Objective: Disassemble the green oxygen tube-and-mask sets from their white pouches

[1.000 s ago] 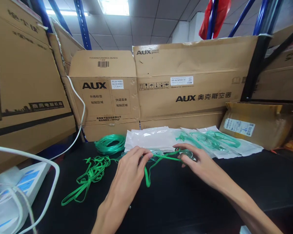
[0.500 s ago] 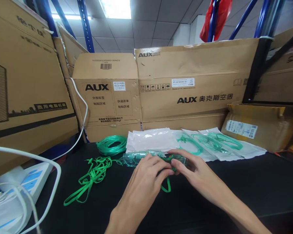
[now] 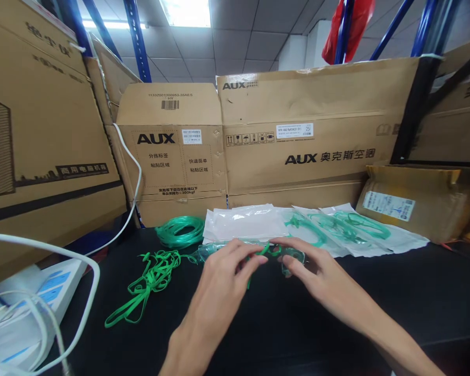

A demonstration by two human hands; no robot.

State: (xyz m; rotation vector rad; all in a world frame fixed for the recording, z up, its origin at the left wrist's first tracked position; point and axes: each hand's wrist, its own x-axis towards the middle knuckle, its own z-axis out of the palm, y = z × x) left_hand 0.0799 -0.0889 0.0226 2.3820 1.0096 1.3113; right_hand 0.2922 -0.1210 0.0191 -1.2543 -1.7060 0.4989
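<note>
Left hand [image 3: 225,271] shifted leftward, pinching green strap [image 3: 265,249]; right hand [image 3: 315,263] curled.

left hand [image 3: 227,271] pinches a green strap [image 3: 265,249]; right hand [image 3: 314,262] holds a clear plastic piece [image 3: 298,255]

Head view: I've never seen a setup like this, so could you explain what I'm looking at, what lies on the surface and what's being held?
There is no machine here, just a person's two bare hands. The camera is worn on the head and looks forward and down, so the forearms come in from the bottom. The left hand pinches a green strap; the right hand holds a clear plastic piece, partly hidden by the fingers. On the black table lie a tangle of green straps, a coil of green tubing and white packets. Cardboard boxes stand behind.
</note>
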